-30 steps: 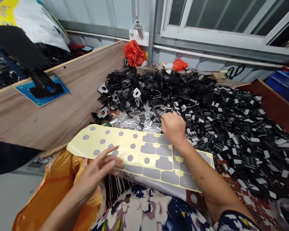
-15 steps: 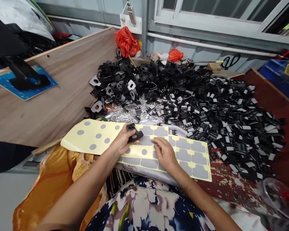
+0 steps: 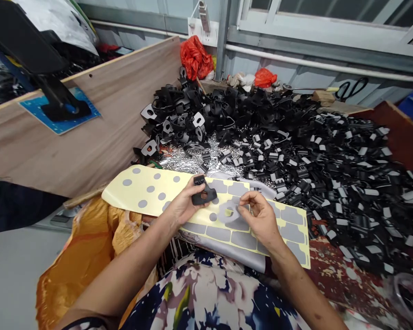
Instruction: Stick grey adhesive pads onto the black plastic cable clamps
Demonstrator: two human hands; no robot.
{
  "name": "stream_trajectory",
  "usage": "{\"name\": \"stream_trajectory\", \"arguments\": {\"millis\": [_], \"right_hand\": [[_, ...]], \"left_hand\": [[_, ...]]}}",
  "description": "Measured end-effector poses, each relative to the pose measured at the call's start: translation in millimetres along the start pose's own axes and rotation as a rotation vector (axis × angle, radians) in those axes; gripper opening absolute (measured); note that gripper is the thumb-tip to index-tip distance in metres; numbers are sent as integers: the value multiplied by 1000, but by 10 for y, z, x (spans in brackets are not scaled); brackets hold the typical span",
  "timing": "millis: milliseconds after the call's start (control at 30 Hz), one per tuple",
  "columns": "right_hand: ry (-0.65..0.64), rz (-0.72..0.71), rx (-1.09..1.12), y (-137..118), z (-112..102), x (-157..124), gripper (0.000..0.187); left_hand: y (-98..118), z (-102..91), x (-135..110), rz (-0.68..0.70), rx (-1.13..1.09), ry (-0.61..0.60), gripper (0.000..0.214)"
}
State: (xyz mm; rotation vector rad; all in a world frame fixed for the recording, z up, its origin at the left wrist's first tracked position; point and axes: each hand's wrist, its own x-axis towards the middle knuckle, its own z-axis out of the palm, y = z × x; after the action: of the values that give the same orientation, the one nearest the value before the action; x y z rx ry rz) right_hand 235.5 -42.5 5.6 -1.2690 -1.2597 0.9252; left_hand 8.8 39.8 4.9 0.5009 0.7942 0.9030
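Note:
My left hand (image 3: 185, 201) grips a black plastic clip part (image 3: 206, 197) with an oval hole in its broad end, held above the sticker sheet. Between the thumb and fingertips of my right hand (image 3: 261, 219) is a grey sticker (image 3: 223, 212) with a hole in its middle, slightly blurred and lifted off the backing. It hangs just right of the clip part, apart from it. Beneath both hands lies the pale yellow sticker sheet (image 3: 124, 196), with grey dots at its left and rows of grey shapes at its right.
Behind the sheet spreads a big heap of black clip parts (image 3: 275, 110), many with grey faces. Small metal springs (image 3: 182, 160) lie among them. A wooden board (image 3: 124, 101) walls the left side. Scissors (image 3: 351, 89) and red plastic bags (image 3: 196, 57) sit at the back.
My right hand has lifted the holed grey sticker from the sheet and moved slightly right. The clip part has turned so its hole faces me. The camera view has shifted left.

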Motion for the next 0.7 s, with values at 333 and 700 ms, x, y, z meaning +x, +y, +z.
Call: {"name": "stream_trajectory", "arguments": {"millis": [333, 700], "right_hand": [[179, -113, -101, -6, 93, -3, 5], [143, -29, -20, -2, 292, -56, 7]], "left_hand": [[-134, 223, -184, -81, 35, -73, 46], [-210, 236, -257, -76, -38, -166, 44]]}}
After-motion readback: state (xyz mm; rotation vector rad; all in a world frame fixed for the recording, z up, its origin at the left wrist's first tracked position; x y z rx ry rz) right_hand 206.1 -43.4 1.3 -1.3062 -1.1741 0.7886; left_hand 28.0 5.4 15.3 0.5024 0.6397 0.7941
